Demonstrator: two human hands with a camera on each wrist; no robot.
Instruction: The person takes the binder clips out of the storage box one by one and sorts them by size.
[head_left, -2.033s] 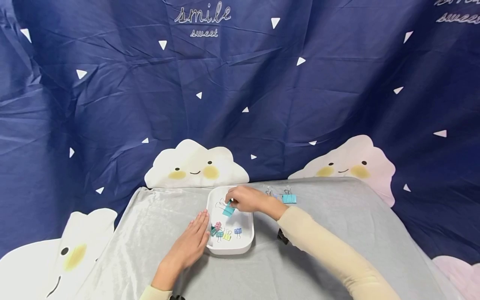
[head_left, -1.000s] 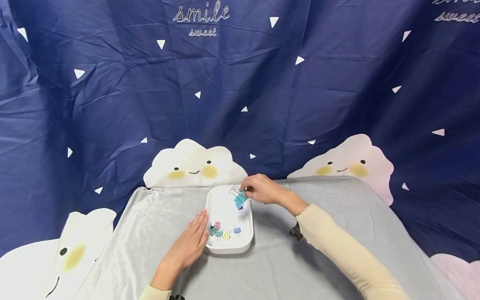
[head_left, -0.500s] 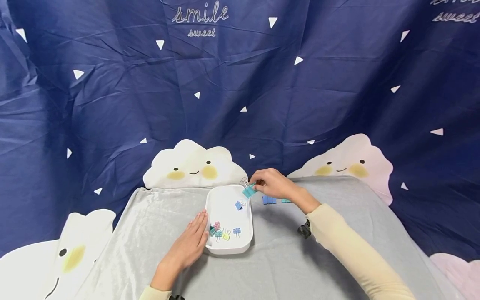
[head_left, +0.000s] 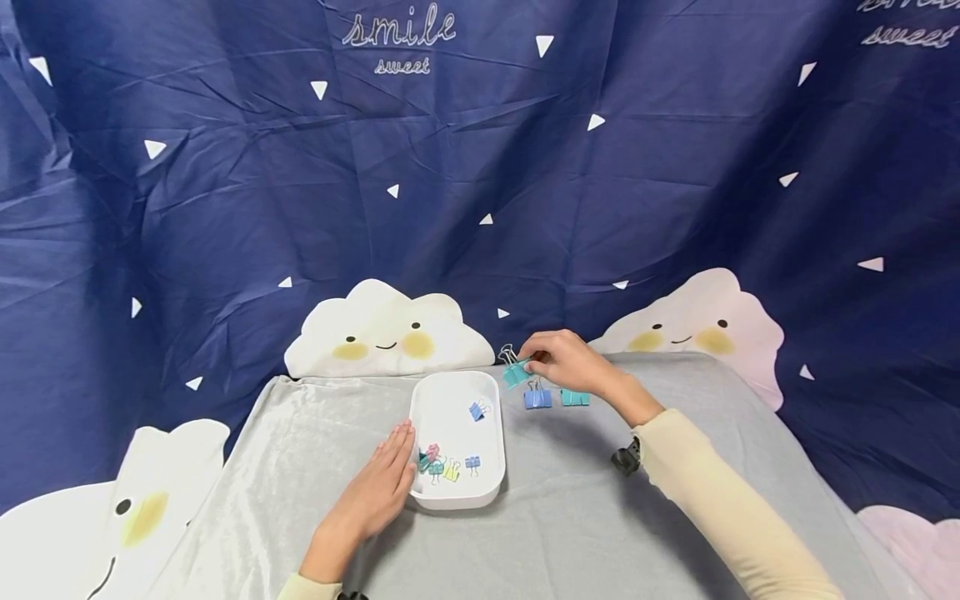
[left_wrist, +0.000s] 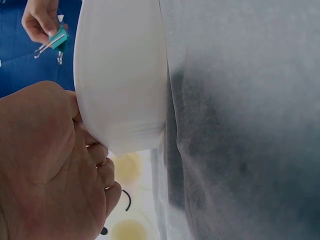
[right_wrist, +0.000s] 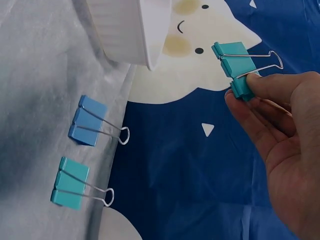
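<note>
My right hand [head_left: 576, 364] pinches a large teal binder clip [head_left: 516, 374] between thumb and fingers. It is raised just beyond the back right corner of a white plastic tray [head_left: 459, 502]. In the right wrist view the clip [right_wrist: 237, 66] has its wire handles pointing away from its body. My left hand [head_left: 377, 479] rests with extended fingers along the tray's left side. Inside lie small binder clips: a blue one [head_left: 478, 410] toward the back, another blue one [head_left: 472, 464] at front right, and a yellow one [head_left: 452, 470] beside teal, green and pink ones.
On the grey cloth [head_left: 600, 517], right of the tray, a large blue binder clip [head_left: 537, 400] and another large teal one [head_left: 575, 398] lie side by side. A navy curtain [head_left: 450, 167] with cloud prints hangs behind the table's back edge.
My right hand has carried the large teal clip from over the tray to the right and back, past its rim. A small blue clip shows in the tray's back part. My left hand stays put.
</note>
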